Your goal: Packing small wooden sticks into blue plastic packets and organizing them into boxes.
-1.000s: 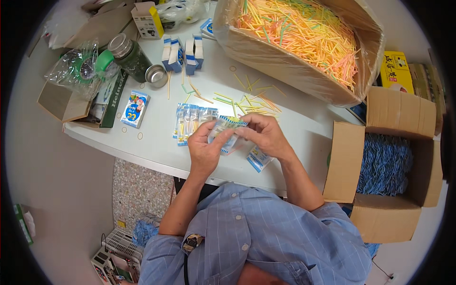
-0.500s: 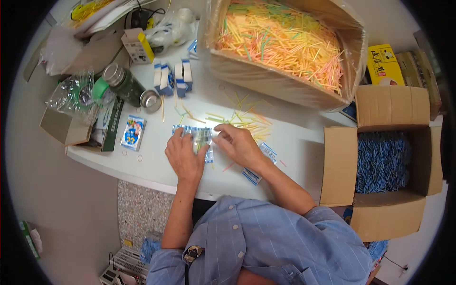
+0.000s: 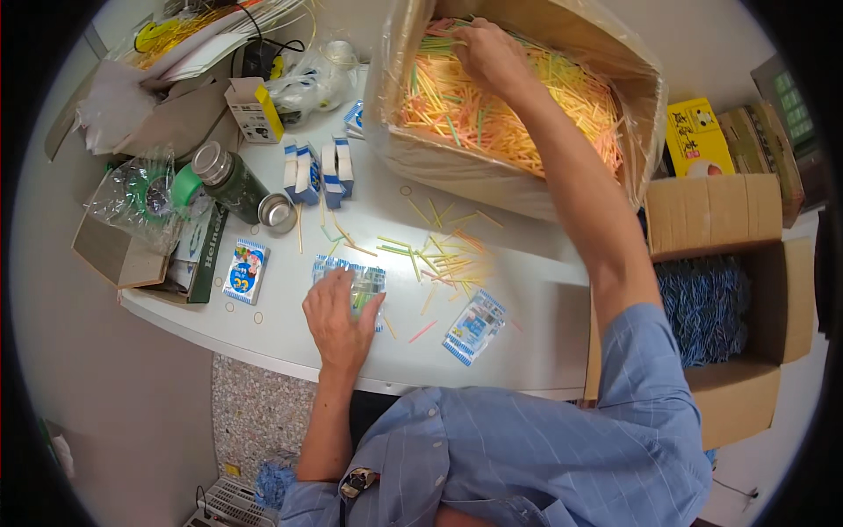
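Observation:
My left hand (image 3: 337, 318) lies over a small clear packet (image 3: 364, 279) with blue-and-white striped ends, pressing it to the white table with fingers bent and thumb at its side. Yellow-green sticks show through the packet. My right hand (image 3: 494, 58) is inside the large plastic-lined carton (image 3: 479, 162), its bent fingers closed among thin coloured sticks (image 3: 536, 114). Exactly how many it grips is hidden. A loose pile of similar sticks (image 3: 443, 262) lies right of my left hand. Nearer me is another blue-and-white packet (image 3: 474, 327).
A blue picture packet (image 3: 246, 270) and rubber bands lie at left, below a dark green flask (image 3: 230, 171) and its metal cup (image 3: 277, 212). Stacked packets (image 3: 301, 174) stand behind. An open carton of blue twisted strands (image 3: 702, 307) is beside my right arm.
My right hand has left the clear packet and reached far forward into the stick carton. The loose packet its forearm partly covered is now in full view. My left hand stays on its packet.

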`<state>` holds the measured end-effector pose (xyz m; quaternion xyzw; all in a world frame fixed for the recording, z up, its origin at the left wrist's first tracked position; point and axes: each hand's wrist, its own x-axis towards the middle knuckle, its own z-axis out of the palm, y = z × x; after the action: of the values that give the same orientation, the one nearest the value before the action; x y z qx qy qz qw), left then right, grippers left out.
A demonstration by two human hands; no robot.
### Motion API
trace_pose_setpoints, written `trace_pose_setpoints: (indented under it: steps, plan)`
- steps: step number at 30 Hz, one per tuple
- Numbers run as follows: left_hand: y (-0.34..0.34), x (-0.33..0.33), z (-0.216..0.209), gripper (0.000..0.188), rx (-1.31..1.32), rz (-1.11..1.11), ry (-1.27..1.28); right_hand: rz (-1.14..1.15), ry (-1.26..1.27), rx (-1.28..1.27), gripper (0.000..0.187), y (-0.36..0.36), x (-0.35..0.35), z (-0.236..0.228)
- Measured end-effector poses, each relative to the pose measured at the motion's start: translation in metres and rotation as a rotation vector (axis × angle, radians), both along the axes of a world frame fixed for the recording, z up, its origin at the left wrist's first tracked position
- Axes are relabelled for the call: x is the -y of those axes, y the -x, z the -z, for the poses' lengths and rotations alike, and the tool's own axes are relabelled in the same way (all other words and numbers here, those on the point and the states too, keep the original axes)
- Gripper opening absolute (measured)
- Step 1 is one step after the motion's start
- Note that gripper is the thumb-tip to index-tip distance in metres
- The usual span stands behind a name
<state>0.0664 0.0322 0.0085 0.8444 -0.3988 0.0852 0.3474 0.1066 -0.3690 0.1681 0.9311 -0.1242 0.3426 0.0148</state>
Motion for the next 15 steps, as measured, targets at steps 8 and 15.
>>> trace_pose_setpoints:
  steps: [8, 15]
  plan:
    - [0.008, -0.001, -0.004, 0.041, -0.072, 0.046, 0.094, 0.028, 0.620, -0.458, 0.018, -0.068, 0.060, 0.017]
    - [-0.002, 0.003, -0.001, 0.038, -0.107, 0.066, 0.163, 0.210, 0.469, -0.750, 0.036, -0.089, 0.040, 0.021]
